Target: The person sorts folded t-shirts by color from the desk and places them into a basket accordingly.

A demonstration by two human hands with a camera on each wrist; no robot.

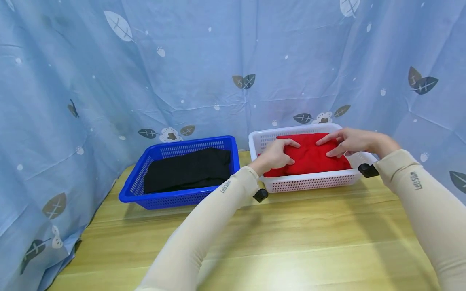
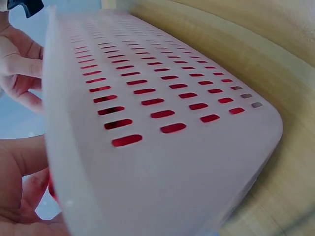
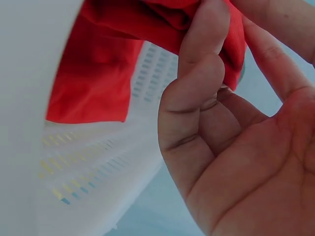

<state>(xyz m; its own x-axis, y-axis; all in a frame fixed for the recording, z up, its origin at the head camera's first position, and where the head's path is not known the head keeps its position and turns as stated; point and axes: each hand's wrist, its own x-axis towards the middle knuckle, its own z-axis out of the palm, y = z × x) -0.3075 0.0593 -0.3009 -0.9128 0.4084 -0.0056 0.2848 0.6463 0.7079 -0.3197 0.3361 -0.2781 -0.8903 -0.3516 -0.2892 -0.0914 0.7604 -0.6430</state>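
Folded red cloth (image 1: pixel 307 159) lies inside a white perforated basket (image 1: pixel 316 176) at the right of the head view. My left hand (image 1: pixel 274 155) reaches over the basket's near left side, thumb and fingers spread against the cloth. From the right, my right hand (image 1: pixel 354 141) touches the cloth's top with extended fingertips. In the right wrist view, the right hand's (image 3: pixel 236 132) lower fingers bend loosely beside a fold of red cloth (image 3: pixel 93 73). The basket wall (image 2: pixel 123 172) hides most of the cloth in the left wrist view, where the left hand (image 2: pixel 22 182) is partly cut off.
A blue basket (image 1: pixel 178 195) holding folded black cloth (image 1: pixel 189 169) stands to the left of the white one. Both are on a wooden table (image 1: pixel 284 242), close to a blue leaf-patterned curtain (image 1: pixel 204 72) hanging behind. Black wrist cameras (image 1: pixel 260 195) sit under both cuffs.
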